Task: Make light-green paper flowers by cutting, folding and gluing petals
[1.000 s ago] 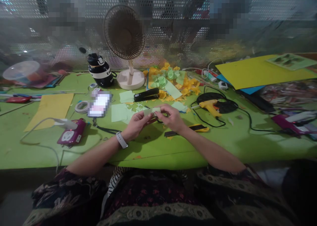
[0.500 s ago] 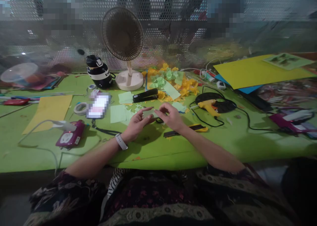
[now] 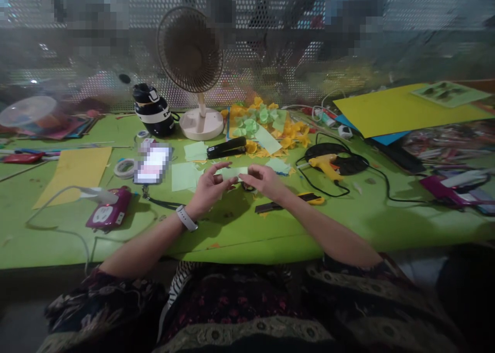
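Between my two hands is a small piece of pale green paper (image 3: 240, 171). The fingertips of my left hand (image 3: 211, 188), which wears a pale wristband, close on its left side. My right hand (image 3: 267, 181) pinches its right end. Under the fingers is a dark looped thing, mostly hidden. A utility knife (image 3: 299, 200) with a yellow and black body rests just right of my right wrist. Behind my left hand are pale green paper squares (image 3: 183, 176) and green scraps. A black stapler (image 3: 228, 147) lies beyond them, before a heap of yellow and green paper flowers (image 3: 266, 121).
A yellow glue gun (image 3: 325, 164) lies on a black round mat, its cord running right. Left are a phone (image 3: 153, 164), a tape roll (image 3: 126, 168), a purple power socket (image 3: 108, 208) and yellow paper (image 3: 73, 175). A fan (image 3: 201, 125) and black bottle (image 3: 155, 116) stand behind.
The green paper has turned and now shows more of its face between my hands. My left hand has shifted slightly left, and its fingers are more bent.
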